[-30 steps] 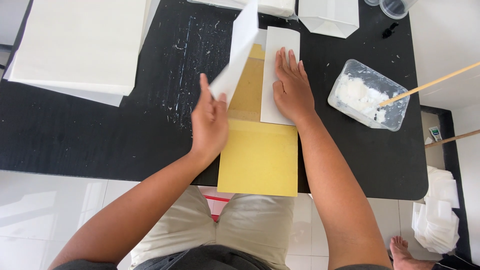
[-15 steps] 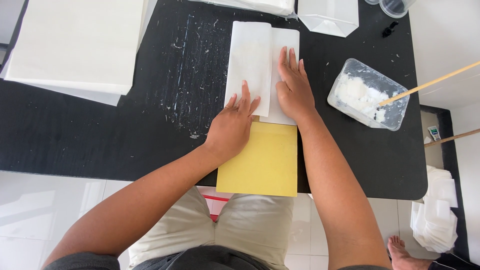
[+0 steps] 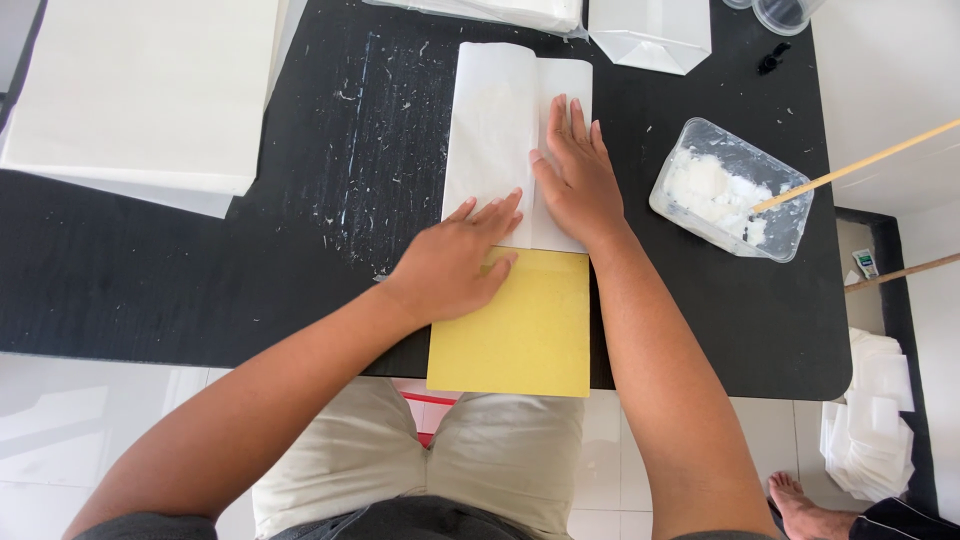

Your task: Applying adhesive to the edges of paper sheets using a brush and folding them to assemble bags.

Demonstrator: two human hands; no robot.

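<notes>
- A second earlier our left hand (image 3: 450,268) had held one flap of the folded white paper (image 3: 495,130) lifted off the yellow card (image 3: 520,335); now that flap lay folded down, and the card's upper part was covered.
- From this we judged the fold closed and the pressing of the seam under way.
- Our left hand lay flat, fingers spread, gripping nothing, across the paper's lower edge and the card's top.
- Our right hand (image 3: 575,180) pressed flat and open on the paper's right-hand flap, also holding nothing.
- The paper looked thin, matte and slightly translucent, lying lengthwise on the black counter (image 3: 200,270), which was flecked with dried white smears.
- The card was stiff, smooth and rectangular, and overhung the counter's near edge.
- A clear plastic tub (image 3: 730,190) of white paste stood to the right, a wooden stick (image 3: 860,165) resting in it.
</notes>
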